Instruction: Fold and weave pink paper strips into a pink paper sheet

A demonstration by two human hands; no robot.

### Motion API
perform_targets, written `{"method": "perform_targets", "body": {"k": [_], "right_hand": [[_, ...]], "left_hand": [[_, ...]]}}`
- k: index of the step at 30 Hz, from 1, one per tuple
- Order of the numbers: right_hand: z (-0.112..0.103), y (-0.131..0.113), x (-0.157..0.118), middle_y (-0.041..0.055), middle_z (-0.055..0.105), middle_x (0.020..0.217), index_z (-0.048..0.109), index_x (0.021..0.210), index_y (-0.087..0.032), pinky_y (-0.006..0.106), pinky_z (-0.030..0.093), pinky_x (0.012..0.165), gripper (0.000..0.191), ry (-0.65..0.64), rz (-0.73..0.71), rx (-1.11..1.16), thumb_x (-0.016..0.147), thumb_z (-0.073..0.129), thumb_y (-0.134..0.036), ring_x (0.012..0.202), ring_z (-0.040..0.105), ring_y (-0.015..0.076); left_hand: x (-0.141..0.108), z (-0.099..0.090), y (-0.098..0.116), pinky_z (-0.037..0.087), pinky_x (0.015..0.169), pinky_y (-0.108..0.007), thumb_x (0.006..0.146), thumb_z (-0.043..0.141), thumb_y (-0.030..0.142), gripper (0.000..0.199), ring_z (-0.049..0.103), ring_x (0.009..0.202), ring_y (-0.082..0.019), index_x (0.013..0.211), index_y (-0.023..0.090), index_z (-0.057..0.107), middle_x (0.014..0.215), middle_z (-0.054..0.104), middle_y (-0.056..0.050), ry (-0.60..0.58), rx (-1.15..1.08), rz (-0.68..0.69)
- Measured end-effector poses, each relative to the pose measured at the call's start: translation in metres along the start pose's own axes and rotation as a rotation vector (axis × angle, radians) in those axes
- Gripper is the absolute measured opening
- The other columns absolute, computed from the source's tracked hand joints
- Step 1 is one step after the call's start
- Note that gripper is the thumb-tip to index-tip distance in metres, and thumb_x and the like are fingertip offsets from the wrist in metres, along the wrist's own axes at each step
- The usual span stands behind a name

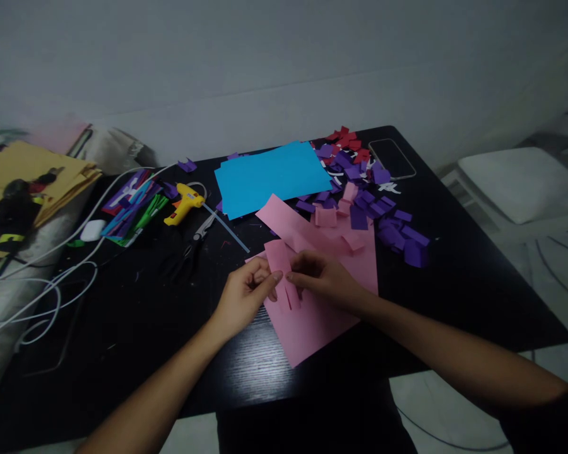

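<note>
Two-handedly pinching a narrow pink paper strip (278, 255) between thumbs and fingers of bare left hand (243, 293) and right hand (326, 282), over a broad pink paper sheet's (307, 334) left side, seemingly shaping it, next needing steady, even pressure.

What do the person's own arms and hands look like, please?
The left hand and right hand are bare, without gloves, and I see no rings or watch. The left forearm is bare too; a dark sleeve covers the right arm near the picture's edge.
</note>
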State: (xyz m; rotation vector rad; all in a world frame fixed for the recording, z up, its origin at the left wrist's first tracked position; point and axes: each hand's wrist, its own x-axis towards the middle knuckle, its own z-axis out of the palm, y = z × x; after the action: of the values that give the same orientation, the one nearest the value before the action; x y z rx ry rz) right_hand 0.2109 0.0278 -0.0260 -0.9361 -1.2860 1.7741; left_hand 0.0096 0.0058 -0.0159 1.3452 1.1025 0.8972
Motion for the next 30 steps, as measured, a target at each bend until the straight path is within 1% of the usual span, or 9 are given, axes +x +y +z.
{"method": "perform_targets", "body": {"k": [3,6,10,15,18,22,26,28,30], "right_hand": [[0.0,0.0,0.0,-0.004,0.063,0.068,0.063,0.086,-0.02,0.025,0.052,0.056,0.028,0.013,-0.031,0.006,0.083,0.083,-0.038,0.057,0.062,0.0113],[-0.001,0.0,0.001,-0.0035,0.063,0.07,0.065,0.088,-0.019,0.025,0.051,0.055,0.023,0.018,-0.047,0.015,0.085,0.081,-0.035,0.057,0.061,0.0114],[-0.001,0.0,0.001,-0.0008,0.066,0.075,0.072,0.09,-0.019,0.026,0.052,0.06,0.014,0.03,-0.082,-0.009,0.085,0.079,-0.031,0.062,0.062,0.012],[-0.004,-0.004,-0.002,0.0025,0.072,0.083,0.078,0.095,-0.02,0.029,0.055,0.069,0.012,0.019,-0.102,-0.073,0.089,0.073,-0.03,0.073,0.066,0.0148],[-0.003,-0.006,-0.003,0.0026,0.073,0.086,0.077,0.096,-0.02,0.03,0.057,0.072,0.016,0.027,-0.106,-0.065,0.089,0.075,-0.034,0.076,0.068,0.0152],[0.002,-0.007,-0.004,0.0027,0.074,0.091,0.074,0.097,-0.02,0.03,0.058,0.076,0.023,0.105,-0.116,-0.088,0.083,0.085,-0.036,0.081,0.07,0.0159],[0.005,-0.007,-0.005,0.0042,0.076,0.092,0.075,0.097,-0.021,0.031,0.058,0.075,0.027,0.165,-0.121,-0.143,0.082,0.086,-0.04,0.081,0.071,0.0174],[0.006,-0.006,-0.006,0.0048,0.077,0.093,0.076,0.095,-0.021,0.032,0.058,0.074,0.027,0.18,-0.141,-0.162,0.082,0.086,-0.042,0.082,0.071,0.018],[0.007,-0.006,-0.007,0.0051,0.078,0.093,0.077,0.095,-0.021,0.032,0.058,0.074,0.025,0.175,-0.154,-0.166,0.083,0.085,-0.041,0.083,0.072,0.0184]], "left_hand": [[-0.001,0.001,-0.002,0.05,0.06,-0.023,0.095,0.069,0.032,0.016,0.062,0.058,-0.012,0.098,0.017,0.062,0.066,0.063,0.003,0.007,-0.048,0.0],[-0.002,0.001,-0.002,0.052,0.061,-0.024,0.094,0.069,0.027,0.012,0.063,0.061,-0.012,0.099,0.018,0.062,0.071,0.064,0.002,-0.004,-0.105,0.016],[-0.001,0.001,0.002,0.047,0.057,-0.021,0.095,0.063,0.02,0.002,0.058,0.059,-0.01,0.095,0.019,0.064,0.071,0.063,0.003,-0.012,-0.126,0.086],[-0.001,-0.001,0.003,0.038,0.053,-0.02,0.095,0.06,0.018,0.008,0.049,0.056,-0.009,0.09,0.019,0.065,0.068,0.058,0.003,0.034,-0.03,0.141],[-0.004,-0.004,0.0,0.041,0.056,-0.022,0.098,0.057,0.019,0.01,0.053,0.06,-0.011,0.093,0.019,0.067,0.074,0.062,0.001,0.062,0.112,0.186],[-0.009,-0.005,-0.002,0.045,0.061,-0.024,0.102,0.053,0.021,0.014,0.058,0.067,-0.013,0.1,0.02,0.067,0.082,0.067,-0.001,0.068,0.281,0.233],[-0.011,-0.001,0.0,0.049,0.064,-0.024,0.102,0.058,0.025,0.01,0.061,0.07,-0.013,0.11,0.021,0.061,0.087,0.068,-0.002,0.069,0.166,0.232],[-0.01,0.001,0.0,0.049,0.064,-0.024,0.099,0.065,0.028,0.02,0.061,0.07,-0.013,0.117,0.021,0.06,0.089,0.07,-0.002,0.084,0.14,0.221],[-0.009,0.002,0.001,0.049,0.063,-0.024,0.098,0.067,0.03,0.022,0.06,0.069,-0.013,0.118,0.02,0.064,0.086,0.07,-0.002,0.092,0.197,0.203]]}}
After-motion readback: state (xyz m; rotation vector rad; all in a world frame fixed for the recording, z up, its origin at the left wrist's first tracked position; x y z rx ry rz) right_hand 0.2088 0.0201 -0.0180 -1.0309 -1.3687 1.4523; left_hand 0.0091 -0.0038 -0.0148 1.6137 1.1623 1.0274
